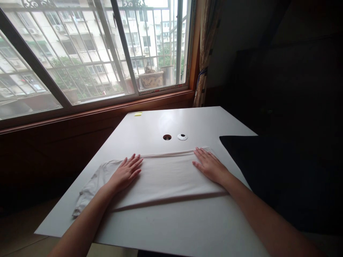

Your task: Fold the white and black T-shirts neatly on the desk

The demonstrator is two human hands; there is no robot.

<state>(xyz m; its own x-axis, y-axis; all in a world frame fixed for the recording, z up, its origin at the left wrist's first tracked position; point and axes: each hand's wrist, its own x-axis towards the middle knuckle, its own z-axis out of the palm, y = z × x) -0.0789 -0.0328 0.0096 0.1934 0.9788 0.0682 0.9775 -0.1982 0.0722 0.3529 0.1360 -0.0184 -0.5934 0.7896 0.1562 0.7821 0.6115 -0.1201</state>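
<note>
A white cloth garment lies folded into a long strip across the table, its left end wrinkled and bunched. It looks like a shirt, but its exact kind is hard to make out. My left hand rests flat on the garment toward its left part, fingers spread. Near the far right corner, my right hand presses flat on the fabric with its fingers stretched out. Neither hand grips the cloth. My right forearm crosses the garment's right end and hides part of it.
The white table has a round cable hole and a loose round cover beyond the garment. A yellow sticker marks the far left corner. Some dark material overlaps the right edge. Behind stand a barred window and a curtain.
</note>
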